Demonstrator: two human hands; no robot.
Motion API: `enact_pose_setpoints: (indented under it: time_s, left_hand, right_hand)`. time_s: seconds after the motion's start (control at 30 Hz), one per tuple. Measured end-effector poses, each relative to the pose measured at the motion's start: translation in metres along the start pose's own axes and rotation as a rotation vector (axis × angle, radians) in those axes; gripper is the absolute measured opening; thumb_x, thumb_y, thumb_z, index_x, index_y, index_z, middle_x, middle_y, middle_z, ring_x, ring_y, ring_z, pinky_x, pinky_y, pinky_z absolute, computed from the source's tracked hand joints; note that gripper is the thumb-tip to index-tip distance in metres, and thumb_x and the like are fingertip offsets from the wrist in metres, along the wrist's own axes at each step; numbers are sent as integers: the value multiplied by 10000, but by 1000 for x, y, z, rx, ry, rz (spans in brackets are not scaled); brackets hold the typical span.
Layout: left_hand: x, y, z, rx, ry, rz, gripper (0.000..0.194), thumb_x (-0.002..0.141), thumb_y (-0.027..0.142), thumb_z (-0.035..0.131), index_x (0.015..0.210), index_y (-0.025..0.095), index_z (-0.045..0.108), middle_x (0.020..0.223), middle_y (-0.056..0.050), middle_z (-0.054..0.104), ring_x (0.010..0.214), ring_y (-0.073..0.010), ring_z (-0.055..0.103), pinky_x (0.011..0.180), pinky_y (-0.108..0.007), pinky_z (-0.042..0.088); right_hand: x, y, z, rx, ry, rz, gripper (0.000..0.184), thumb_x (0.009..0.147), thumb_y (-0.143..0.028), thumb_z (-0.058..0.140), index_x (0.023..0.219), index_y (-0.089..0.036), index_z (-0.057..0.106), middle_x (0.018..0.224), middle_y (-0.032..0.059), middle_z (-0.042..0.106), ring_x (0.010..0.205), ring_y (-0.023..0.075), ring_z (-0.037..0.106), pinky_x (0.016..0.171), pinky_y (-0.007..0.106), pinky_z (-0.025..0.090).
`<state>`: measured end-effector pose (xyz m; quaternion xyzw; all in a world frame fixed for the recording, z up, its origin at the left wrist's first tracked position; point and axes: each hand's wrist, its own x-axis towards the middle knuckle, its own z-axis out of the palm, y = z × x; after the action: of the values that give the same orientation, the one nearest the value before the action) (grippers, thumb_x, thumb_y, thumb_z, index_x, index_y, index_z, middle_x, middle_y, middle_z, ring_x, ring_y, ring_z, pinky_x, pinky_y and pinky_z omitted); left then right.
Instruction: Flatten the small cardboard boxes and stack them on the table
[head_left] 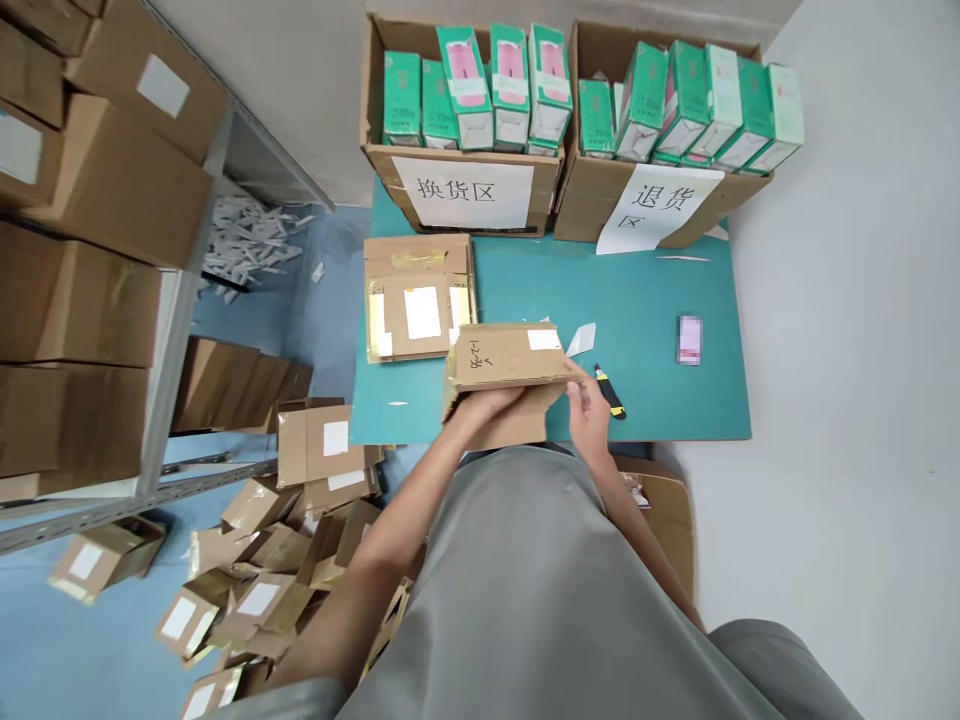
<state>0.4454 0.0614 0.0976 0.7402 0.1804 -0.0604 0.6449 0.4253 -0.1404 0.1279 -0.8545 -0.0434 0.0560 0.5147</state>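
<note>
A brown cardboard box (507, 356) with handwriting and a white label is tilted above the front edge of the table, a flap hanging toward me. My left hand (491, 402) reaches in beneath its upper panel, and its fingers are hidden there. At the right corner, my right hand (589, 408) pinches the edge of the box, thumb and fingers closed on the cardboard. Just right of that hand lies a black and yellow utility knife (611, 392). Behind the box are a stack of flattened cardboard (386, 258) and a torn white paper piece (582, 340).
Two open cartons, one on the left (386, 172) and one on the right (581, 205), hold several green-and-pink boxes at the back of the green table (637, 290). A phone (688, 340) lies at right. Shelves of boxes (112, 180) and discarded cartons (262, 600) occupy the left.
</note>
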Motion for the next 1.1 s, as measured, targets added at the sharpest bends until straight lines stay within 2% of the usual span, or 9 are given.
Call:
enact_pose_setpoints:
  time_s: [0.17, 0.23, 0.37, 0.47, 0.57, 0.67, 0.73, 0.93, 1.1]
  left_hand:
    - [-100, 39, -21, -72, -285, 33, 339, 916, 443, 836, 1229, 314, 829, 1297, -103, 805, 1314, -413, 712, 1186, -585, 558]
    - [-119, 41, -42, -37, -134, -2, 298, 1012, 519, 713, 1191, 313, 832, 1243, -100, 815, 1267, -379, 739, 1125, -566, 604]
    - [-94, 3, -75, -50, 395, -174, 656, 884, 576, 862, 1427, 258, 676, 1543, -168, 654, 1541, -373, 538, 1201, -555, 554]
    - [-67, -35, -77, -355, 153, -451, 678, 891, 680, 813, 1352, 199, 691, 1446, -226, 705, 1445, -398, 634, 1082, -550, 638]
    - [-61, -57, -70, -616, -50, -488, 517, 936, 647, 764, 1184, 195, 734, 1236, -193, 798, 1235, -350, 770, 1031, -506, 670]
    - [-66, -64, -62, -644, 38, -459, 387, 854, 429, 864, 1130, 197, 723, 1152, -139, 818, 1100, -287, 811, 1043, -481, 665]
    - [-65, -66, -57, -650, 75, -448, 419, 841, 368, 847, 1198, 202, 706, 1204, -134, 808, 1136, -271, 796, 1056, -484, 659]
    - [-39, -83, -45, -649, 86, -631, 491, 930, 620, 716, 1203, 217, 654, 1353, -187, 730, 1221, -294, 745, 978, -449, 669]
    - [-27, -97, -46, -704, 75, -577, 647, 887, 706, 785, 1301, 233, 630, 1426, -198, 695, 1175, -272, 753, 926, -406, 663]
  right_hand:
    - [27, 15, -9, 100, 122, 70, 578, 1128, -621, 400, 1523, -261, 619, 1606, 156, 623, 1393, 286, 665, 1050, 454, 631]
    - [35, 20, -14, 139, 155, 89, 581, 1119, -638, 394, 1524, -271, 595, 1622, 161, 603, 1403, 286, 657, 1016, 445, 643]
    - [49, 30, -18, 274, 213, 119, 514, 1110, -627, 392, 1497, -321, 537, 1615, 145, 595, 1390, 270, 670, 1016, 458, 635]
    - [59, 35, -18, 387, 204, 137, 466, 1106, -619, 412, 1476, -350, 502, 1566, 135, 624, 1334, 256, 706, 1041, 477, 620]
    - [66, 40, -15, 470, 150, 159, 545, 1107, -705, 321, 1448, -339, 539, 1497, 147, 674, 1321, 266, 712, 1060, 495, 606]
    - [66, 50, -5, 474, 36, 199, 717, 1090, -792, 185, 1458, -319, 580, 1419, 161, 728, 1298, 285, 723, 1026, 505, 614]
    - [63, 63, 10, 393, -66, 247, 698, 1070, -809, 317, 1523, -333, 553, 1387, 138, 753, 1260, 278, 742, 997, 485, 625]
    - [67, 103, 58, 165, -63, 412, 815, 870, -772, 691, 1407, -159, 670, 1389, 220, 749, 1271, 323, 722, 1084, 525, 594]
    - [67, 107, 46, 149, -150, 383, 713, 841, -768, 707, 1240, -181, 771, 1395, 177, 764, 1304, 321, 710, 1150, 531, 561]
